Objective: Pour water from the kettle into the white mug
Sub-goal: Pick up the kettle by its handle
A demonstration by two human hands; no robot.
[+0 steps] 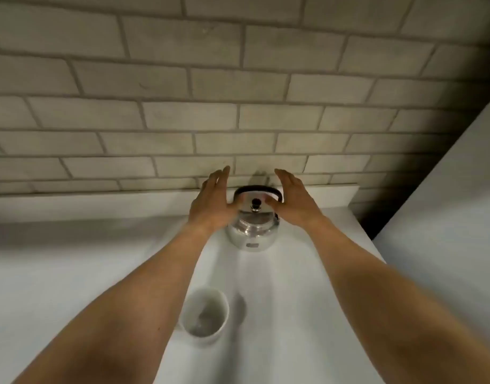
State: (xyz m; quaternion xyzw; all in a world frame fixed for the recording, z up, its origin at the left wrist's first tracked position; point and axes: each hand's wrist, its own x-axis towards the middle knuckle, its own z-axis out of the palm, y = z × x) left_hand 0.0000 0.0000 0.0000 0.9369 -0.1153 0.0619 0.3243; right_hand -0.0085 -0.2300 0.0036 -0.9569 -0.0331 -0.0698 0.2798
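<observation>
Stage: early, nothing poured | our left hand and right hand flank steel kettle at 12 o'clock on tabletop, each grip spread, empty | white mug at 6 o'clock, unfilled | left: lift, tilt, pour

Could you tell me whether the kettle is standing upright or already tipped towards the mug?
Upright. The kettle sits flat on the counter, lid knob pointing up, handle arched above.

Wall just behind kettle; counter bare beside mug
</observation>
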